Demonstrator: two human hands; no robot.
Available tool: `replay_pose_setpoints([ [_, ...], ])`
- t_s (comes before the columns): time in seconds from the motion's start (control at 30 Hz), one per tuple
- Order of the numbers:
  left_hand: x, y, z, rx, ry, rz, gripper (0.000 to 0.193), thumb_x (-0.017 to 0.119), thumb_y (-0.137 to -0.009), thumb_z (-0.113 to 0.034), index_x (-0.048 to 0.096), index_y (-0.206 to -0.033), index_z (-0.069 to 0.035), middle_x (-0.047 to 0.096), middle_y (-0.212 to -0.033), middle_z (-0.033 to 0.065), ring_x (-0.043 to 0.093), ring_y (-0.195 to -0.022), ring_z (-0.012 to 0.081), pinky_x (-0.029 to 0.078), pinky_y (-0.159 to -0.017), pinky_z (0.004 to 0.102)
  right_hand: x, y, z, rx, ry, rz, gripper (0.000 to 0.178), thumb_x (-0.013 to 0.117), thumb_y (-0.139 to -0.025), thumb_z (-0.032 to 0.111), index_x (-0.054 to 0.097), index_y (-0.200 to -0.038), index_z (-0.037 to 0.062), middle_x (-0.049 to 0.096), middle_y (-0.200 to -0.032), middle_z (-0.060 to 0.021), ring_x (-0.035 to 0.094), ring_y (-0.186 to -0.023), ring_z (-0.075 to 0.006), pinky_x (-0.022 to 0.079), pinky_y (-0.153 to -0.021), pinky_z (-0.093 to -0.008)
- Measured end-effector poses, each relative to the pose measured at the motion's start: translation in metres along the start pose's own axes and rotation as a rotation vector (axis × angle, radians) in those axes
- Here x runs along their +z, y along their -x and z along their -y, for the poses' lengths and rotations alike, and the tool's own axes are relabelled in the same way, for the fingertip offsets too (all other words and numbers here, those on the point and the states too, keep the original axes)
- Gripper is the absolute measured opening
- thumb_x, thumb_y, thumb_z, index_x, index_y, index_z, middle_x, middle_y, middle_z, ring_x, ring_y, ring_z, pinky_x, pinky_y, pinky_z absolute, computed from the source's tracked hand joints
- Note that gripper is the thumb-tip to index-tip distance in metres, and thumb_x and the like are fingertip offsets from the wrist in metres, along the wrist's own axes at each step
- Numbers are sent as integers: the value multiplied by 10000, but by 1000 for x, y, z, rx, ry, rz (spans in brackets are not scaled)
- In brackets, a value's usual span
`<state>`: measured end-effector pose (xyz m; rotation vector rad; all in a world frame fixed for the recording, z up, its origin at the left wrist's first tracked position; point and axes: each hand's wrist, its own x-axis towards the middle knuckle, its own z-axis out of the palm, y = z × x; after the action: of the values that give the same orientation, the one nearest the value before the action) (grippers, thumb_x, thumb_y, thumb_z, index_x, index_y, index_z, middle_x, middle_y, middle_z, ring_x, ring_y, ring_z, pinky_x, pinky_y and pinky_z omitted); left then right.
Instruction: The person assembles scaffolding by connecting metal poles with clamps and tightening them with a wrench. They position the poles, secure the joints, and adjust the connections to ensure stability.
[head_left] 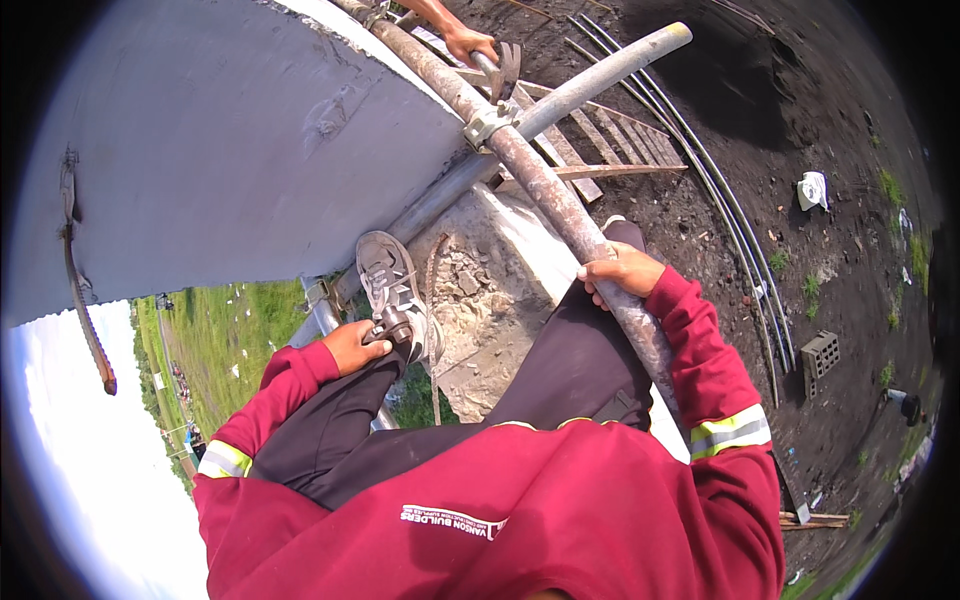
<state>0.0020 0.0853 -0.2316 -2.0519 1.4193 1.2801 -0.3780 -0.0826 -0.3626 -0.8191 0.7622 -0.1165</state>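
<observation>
My left hand (357,346), resting by my left knee, is closed on a dark metal scaffold clamp (394,326) above my grey shoe (380,262). My right hand (628,272) wraps around a rusty, paint-spattered scaffold pipe (545,190) that runs diagonally past my right leg. Farther up, a scaffold coupler (488,126) joins this pipe to a grey cross pipe (610,78). Beside that joint, another person's hand (468,44) grips a claw hammer (508,72).
A grey concrete wall (230,150) fills the upper left, with a bent rebar (75,270) sticking out. Below my feet lies a rough, debris-strewn ledge (480,310). Far down on dark ground are a wooden ladder-like frame (610,135), long pipes (725,195) and a hollow block (822,355).
</observation>
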Motion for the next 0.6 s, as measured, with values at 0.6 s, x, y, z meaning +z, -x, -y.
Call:
replay_pose_setpoints([
  [0.6, 2, 0, 1, 15, 40, -5, 408, 576, -824, -326, 539, -1010, 34, 599, -898, 206, 586, -860, 287, 432, -769, 361, 1, 1, 3, 20, 13, -9, 154, 632, -765, 183, 549, -793, 55, 565, -674, -43, 558, -550, -142, 456, -500, -282],
])
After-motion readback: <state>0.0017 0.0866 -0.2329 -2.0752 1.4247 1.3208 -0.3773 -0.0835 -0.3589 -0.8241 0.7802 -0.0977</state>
